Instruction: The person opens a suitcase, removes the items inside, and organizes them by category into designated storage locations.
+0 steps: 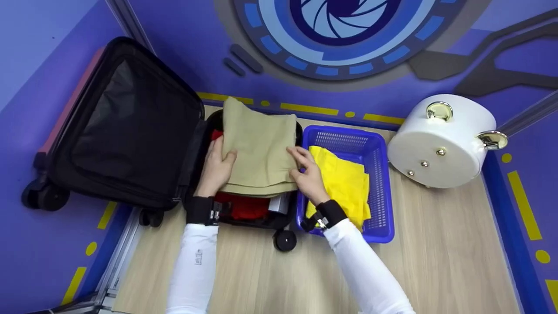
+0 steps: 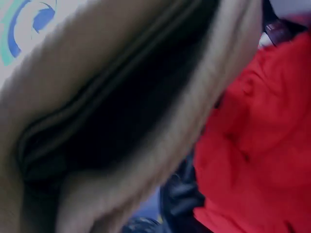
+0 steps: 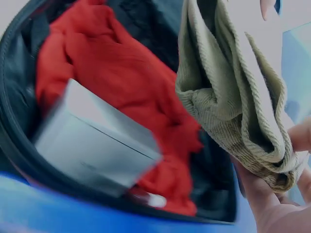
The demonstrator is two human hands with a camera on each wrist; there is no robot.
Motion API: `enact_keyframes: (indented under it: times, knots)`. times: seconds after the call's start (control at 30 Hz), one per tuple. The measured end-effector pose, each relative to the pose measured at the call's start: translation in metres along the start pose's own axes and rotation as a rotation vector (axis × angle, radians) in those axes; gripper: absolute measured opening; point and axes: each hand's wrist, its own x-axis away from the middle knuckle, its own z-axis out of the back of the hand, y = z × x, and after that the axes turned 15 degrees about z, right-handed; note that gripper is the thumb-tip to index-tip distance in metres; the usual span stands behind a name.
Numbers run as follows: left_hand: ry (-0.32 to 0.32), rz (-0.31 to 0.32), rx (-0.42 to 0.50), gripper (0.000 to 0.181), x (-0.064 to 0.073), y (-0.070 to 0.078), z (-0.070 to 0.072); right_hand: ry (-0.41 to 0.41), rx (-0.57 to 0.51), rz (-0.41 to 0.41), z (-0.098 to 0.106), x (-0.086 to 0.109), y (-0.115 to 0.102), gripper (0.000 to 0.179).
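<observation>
Head view: folded khaki cloth (image 1: 261,148) held over the open suitcase (image 1: 135,144). Left hand (image 1: 216,172) grips its left edge, thumb on top; right hand (image 1: 311,176) pinches the right edge. Right wrist view: layers gape at the held end; red cloth (image 3: 126,73) and pale box (image 3: 102,141) lie below, apart from the khaki.

Judged step: settling the fold into the case. Advise pinching all layers together, lowering both edges level, and drawing in the far corner, which seems to overhang the rim. The box may tilt one side; bed the cloth mainly on the red.
</observation>
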Motion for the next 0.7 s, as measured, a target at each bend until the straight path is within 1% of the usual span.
enact_keyframes:
  times: [0.13,0.23,0.37,0.47,0.57,0.7]
  knots:
    - [0.028,-0.129,0.06,0.062,0.009,0.018,-0.011,0.042,0.009,0.019,0.024,0.001,-0.02,0.058]
    - [0.027,-0.226,0.093,0.06,0.014,0.032,-0.023,0.065,0.005,0.038,0.045,0.005,-0.044,0.056]
    - [0.018,-0.306,0.099,0.059,0.022,0.048,-0.045,0.099,0.032,0.091,0.073,0.014,-0.07,0.054]
    - [0.002,-0.353,0.101,0.057,0.027,0.057,-0.063,0.129,0.071,0.111,0.092,0.023,-0.076,0.054]
    - [-0.031,-0.406,0.101,0.056,0.03,0.064,-0.083,0.166,0.112,0.132,0.11,0.033,-0.077,0.055]
    - [-0.083,-0.437,0.07,0.056,0.033,0.069,-0.109,0.212,0.185,0.19,0.133,0.047,-0.072,0.053]
